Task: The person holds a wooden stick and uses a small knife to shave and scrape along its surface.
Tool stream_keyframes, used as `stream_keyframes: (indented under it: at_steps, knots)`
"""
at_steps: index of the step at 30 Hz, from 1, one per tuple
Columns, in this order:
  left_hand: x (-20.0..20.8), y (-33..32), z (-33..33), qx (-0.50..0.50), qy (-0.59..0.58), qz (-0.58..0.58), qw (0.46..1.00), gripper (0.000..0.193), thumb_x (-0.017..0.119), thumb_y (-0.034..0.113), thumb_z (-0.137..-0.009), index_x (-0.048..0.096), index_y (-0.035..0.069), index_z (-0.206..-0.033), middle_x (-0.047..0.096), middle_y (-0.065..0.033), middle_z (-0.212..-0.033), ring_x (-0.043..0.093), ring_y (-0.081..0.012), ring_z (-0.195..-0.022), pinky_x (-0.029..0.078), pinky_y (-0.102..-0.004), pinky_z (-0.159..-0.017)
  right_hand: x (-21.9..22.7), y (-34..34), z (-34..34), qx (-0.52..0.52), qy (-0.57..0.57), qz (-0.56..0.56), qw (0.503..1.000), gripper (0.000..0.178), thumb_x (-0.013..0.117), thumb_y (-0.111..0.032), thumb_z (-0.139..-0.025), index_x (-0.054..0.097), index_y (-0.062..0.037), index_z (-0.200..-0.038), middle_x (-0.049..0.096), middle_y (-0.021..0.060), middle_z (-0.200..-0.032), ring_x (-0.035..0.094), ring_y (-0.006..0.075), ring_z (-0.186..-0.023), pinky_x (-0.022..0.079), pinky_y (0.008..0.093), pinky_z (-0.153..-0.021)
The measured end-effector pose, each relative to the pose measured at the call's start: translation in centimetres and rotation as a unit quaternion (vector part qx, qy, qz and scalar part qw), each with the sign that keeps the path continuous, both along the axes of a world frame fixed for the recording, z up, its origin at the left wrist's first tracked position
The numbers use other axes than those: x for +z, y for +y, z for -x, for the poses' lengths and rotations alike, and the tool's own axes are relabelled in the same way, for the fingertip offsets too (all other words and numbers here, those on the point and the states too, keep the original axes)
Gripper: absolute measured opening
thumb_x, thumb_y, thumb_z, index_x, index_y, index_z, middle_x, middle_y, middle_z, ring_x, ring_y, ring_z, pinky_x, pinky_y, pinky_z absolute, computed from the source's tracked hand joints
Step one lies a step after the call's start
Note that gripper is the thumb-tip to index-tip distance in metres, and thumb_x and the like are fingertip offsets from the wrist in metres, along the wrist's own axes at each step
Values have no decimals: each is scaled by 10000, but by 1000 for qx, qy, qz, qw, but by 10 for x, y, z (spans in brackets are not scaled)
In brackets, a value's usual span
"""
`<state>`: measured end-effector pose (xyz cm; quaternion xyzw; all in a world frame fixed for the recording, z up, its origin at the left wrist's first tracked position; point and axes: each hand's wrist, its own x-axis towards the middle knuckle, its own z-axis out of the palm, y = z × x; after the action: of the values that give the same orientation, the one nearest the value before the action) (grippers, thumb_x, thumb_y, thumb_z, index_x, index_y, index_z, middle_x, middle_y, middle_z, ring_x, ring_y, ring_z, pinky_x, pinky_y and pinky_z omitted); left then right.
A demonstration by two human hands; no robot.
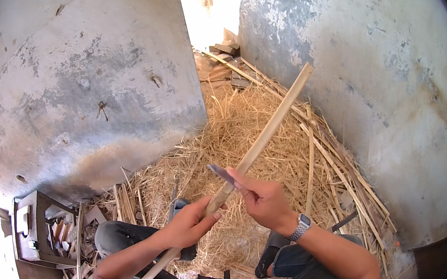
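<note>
A long pale strip of bamboo or wood (274, 124) slants from beside my left thigh up toward the far right. My left hand (191, 223) is wrapped round its lower part, thumb on top. Just above that grip, my right hand (265, 199) is closed on a knife (220, 173). The dark blade lies across the strip, its tip pointing left. Most of the knife's handle is hidden inside my right fist. A watch with a metal band (300, 227) sits on my right wrist.
Shavings (236, 124) cover the floor around my feet. Long strips (339, 153) lie along the right wall (374, 91). At the lower left stands a metal frame box (37, 228) beside scraps. Bricks (226, 48) lie by the far opening, and the left wall (104, 69) juts close.
</note>
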<state>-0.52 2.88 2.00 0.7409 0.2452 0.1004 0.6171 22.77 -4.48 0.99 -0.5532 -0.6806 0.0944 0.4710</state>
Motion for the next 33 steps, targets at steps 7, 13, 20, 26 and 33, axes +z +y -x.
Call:
stream_keyframes:
  at_steps: [7, 13, 20, 26, 33]
  knots:
    - [9, 4, 1, 71, 20, 54, 996, 438, 577, 172, -1089, 499, 80, -1510, 516, 47, -767, 479, -48, -647, 407, -250, -583, 31, -8, 3, -89, 184, 42, 978, 390, 768, -203, -936, 711, -3, -1266, 515, 7, -585, 454, 40, -497, 378, 256, -472]
    - [4, -5, -7, 74, -10, 43, 996, 506, 596, 147, -1081, 455, 86, -1562, 510, 46, -766, 484, -47, -657, 415, -238, -594, 28, -6, 13, -60, 118, 103, 986, 255, 847, -206, -878, 756, 0, -998, 520, -17, -592, 455, 30, -537, 349, 257, -483]
    - [6, -6, -12, 74, 14, -33, 997, 533, 582, 133, -1079, 433, 77, -1588, 553, 24, -794, 531, -76, -702, 459, -266, -638, 24, 2, 23, -74, 175, 86, 978, 166, 760, -181, -932, 724, -20, -946, 585, 90, -599, 560, 136, -512, 425, 336, -500]
    - [-11, 10, -3, 118, 37, -36, 992, 492, 588, 138, -1075, 475, 68, -1548, 577, 27, -802, 555, -76, -726, 475, -258, -653, 19, -7, 23, 76, 60, 63, 993, 140, 743, -146, -906, 684, -22, -880, 581, 76, -615, 559, 169, -507, 426, 314, -491]
    - [6, 10, 4, 82, 14, 102, 991, 545, 550, 271, -1117, 387, 172, -1627, 484, 47, -715, 444, -44, -583, 368, -225, -515, 33, -9, 9, -32, 64, 121, 990, 277, 643, -283, -1005, 580, -46, -876, 551, 141, -638, 574, 365, -580, 447, 441, -550]
